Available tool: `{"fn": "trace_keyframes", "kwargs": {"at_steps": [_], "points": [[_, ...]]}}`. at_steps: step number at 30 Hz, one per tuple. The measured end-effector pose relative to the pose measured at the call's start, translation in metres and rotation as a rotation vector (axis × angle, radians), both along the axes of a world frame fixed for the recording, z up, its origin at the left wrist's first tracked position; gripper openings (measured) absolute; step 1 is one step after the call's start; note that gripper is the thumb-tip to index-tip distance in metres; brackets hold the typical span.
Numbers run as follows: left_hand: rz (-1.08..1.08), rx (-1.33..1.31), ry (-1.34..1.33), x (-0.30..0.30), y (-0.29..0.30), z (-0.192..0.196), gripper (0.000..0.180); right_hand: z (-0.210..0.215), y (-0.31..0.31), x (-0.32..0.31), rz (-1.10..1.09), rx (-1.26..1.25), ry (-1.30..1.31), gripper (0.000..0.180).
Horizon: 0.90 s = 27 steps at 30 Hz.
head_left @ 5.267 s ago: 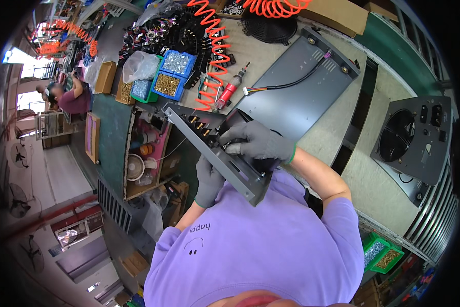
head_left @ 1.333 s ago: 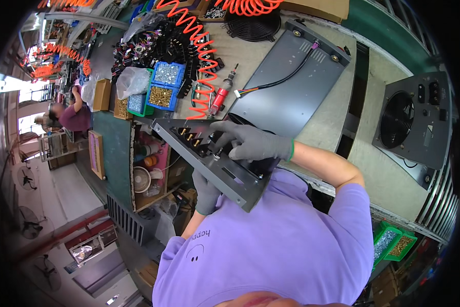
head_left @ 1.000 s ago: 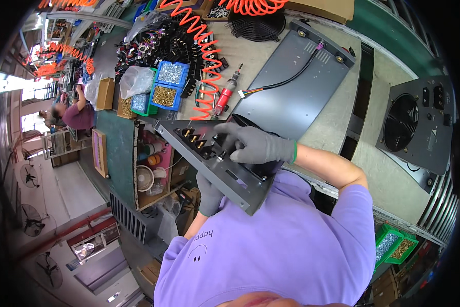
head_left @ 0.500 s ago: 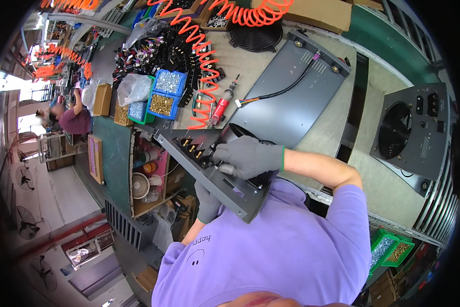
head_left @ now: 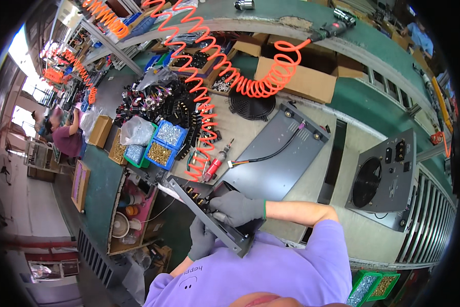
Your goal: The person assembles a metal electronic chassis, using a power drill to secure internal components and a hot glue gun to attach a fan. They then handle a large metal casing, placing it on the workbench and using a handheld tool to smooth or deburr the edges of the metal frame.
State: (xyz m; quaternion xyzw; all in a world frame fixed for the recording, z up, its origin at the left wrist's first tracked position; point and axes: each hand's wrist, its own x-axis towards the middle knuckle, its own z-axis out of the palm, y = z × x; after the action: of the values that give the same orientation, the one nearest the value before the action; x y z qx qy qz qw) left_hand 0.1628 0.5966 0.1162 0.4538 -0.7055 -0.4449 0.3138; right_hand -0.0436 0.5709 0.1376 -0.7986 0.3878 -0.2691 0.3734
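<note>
Lower centre of frame: left hand (head_left: 201,239) clamped on the near side of a grey metal panel (head_left: 223,235), held tilted before the chest, fingers partly hidden. Brass-coloured terminals (head_left: 193,193) along its inner face. Right hand (head_left: 237,209) reaches inside, fingers bunched; cannot tell whether they pinch a part. Judged step: seating or adjusting a fitting; calls for steady left support. Writing: dark lettering on purple shirt (head_left: 271,271), lower centre; fan unit (head_left: 386,176), right, pale marks, too small to read.
</note>
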Motion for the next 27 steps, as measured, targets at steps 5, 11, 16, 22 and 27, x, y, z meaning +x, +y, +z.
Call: {"fn": "trace_keyframes", "kwargs": {"at_steps": [5, 11, 16, 22, 27], "points": [[0.000, -0.042, -0.042, -0.005, -0.002, 0.004, 0.027, 0.009, 0.006, 0.004, -0.070, 0.206, -0.013, 0.026], [0.020, -0.045, 0.041, -0.012, -0.003, 0.011, 0.023, 0.007, 0.053, 0.000, -0.479, 0.133, -0.205, 0.030], [-0.079, 0.377, 0.126, -0.007, -0.010, 0.023, 0.025, -0.041, 0.147, -0.018, -1.117, 0.272, -0.274, 0.032], [-0.184, 0.485, 0.215, -0.002, -0.017, 0.025, 0.025, -0.125, 0.306, 0.004, -1.860, 0.277, -0.069, 0.024], [-0.266, 0.545, 0.210, 0.005, -0.025, 0.026, 0.026, -0.163, 0.415, 0.061, -2.359, 0.366, 0.080, 0.036]]}}
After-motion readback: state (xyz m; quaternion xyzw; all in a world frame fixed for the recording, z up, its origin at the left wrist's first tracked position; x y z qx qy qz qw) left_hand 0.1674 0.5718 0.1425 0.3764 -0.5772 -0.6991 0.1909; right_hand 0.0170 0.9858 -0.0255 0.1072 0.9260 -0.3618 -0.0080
